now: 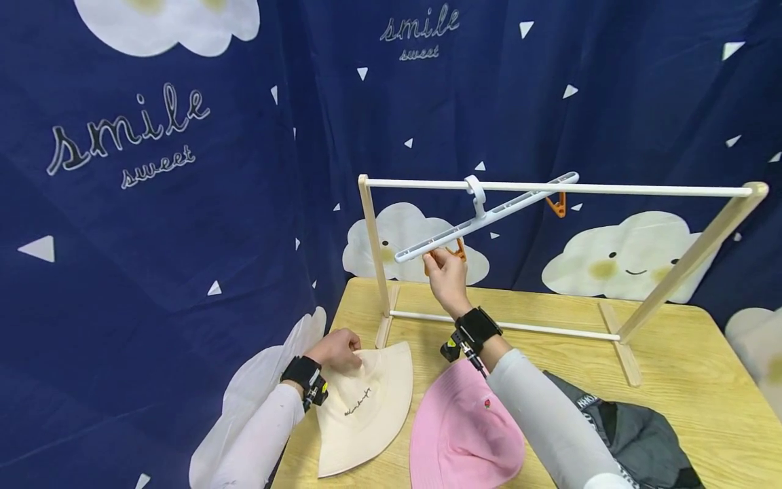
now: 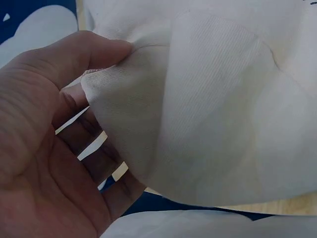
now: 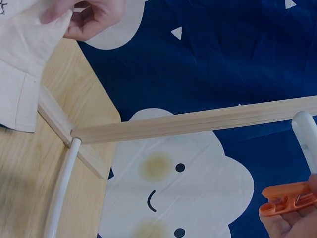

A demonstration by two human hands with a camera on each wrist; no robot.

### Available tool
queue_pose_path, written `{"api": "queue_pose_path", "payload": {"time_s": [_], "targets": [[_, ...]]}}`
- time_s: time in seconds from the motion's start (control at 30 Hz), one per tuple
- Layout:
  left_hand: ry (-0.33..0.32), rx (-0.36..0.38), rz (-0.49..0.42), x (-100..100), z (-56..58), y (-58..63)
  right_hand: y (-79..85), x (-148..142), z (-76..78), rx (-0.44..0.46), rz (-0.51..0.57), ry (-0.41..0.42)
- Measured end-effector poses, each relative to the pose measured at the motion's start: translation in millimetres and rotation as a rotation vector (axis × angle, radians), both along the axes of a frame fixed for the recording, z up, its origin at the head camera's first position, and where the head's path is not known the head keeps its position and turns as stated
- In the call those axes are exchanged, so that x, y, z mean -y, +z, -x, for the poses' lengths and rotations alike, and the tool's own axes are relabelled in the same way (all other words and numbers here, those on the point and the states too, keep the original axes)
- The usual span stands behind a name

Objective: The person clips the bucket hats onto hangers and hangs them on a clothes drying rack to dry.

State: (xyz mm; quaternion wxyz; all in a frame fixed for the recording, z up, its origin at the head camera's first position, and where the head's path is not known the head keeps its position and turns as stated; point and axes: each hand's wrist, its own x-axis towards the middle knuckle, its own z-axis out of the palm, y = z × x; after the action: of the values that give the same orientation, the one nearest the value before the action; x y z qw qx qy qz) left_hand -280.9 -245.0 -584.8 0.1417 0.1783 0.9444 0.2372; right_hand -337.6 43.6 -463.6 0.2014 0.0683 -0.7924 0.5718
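Note:
My left hand (image 1: 337,350) pinches the cream bucket hat (image 1: 375,407) between thumb and fingers. In the left wrist view the thumb lies over a fold of the hat's fabric (image 2: 208,99), with the other fingers behind it. Up at the rack, my right hand (image 1: 449,280) grips an orange clip (image 3: 283,194) under the near end of a white hanger (image 1: 479,223). That hanger hooks over the rack's top bar and slants away to the right. A second orange clip (image 1: 559,205) hangs at its far end.
The rack has a white top bar (image 1: 641,190) and wooden side posts (image 1: 690,265), standing on a wooden table (image 1: 690,367). A pink bucket hat (image 1: 467,428) and a dark grey cap (image 1: 647,435) lie near the front, the right forearm reaching over them. Blue curtains (image 1: 183,272) hang behind and left.

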Motion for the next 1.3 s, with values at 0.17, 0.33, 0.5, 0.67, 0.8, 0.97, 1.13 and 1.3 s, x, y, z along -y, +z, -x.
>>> {"api": "queue_pose_path", "payload": {"time_s": [0.17,0.33,0.5,0.67,0.8,0.97,1.13,1.3], "targets": [[-0.02,-0.021,-0.007,-2,-4.0,5.8,-1.4,1,-0.2,0.004,0.0,-0.005],[-0.017,-0.04,-0.004,-1,-8.7,11.0,-2.5,1,-0.3,0.022,-0.014,0.022],[-0.016,-0.051,-0.008,-2,-12.0,15.7,-3.5,1,-0.4,0.023,-0.017,0.015],[-0.004,-0.038,-0.019,-3,-15.7,21.2,-3.2,0,0.5,0.003,-0.046,0.012],[0.0,-0.087,-0.014,-1,-18.6,24.3,-3.1,0,0.9,-0.032,-0.052,-0.013],[0.024,-0.178,-0.023,0,-22.5,31.8,-5.5,2,2.0,-0.104,-0.062,-0.101],[0.072,-0.205,-0.047,-3,-25.2,41.4,-5.4,4,2.9,-0.135,-0.046,-0.147],[0.083,-0.214,-0.036,-4,-29.3,48.3,-3.7,4,2.4,-0.114,-0.032,-0.146]]}}
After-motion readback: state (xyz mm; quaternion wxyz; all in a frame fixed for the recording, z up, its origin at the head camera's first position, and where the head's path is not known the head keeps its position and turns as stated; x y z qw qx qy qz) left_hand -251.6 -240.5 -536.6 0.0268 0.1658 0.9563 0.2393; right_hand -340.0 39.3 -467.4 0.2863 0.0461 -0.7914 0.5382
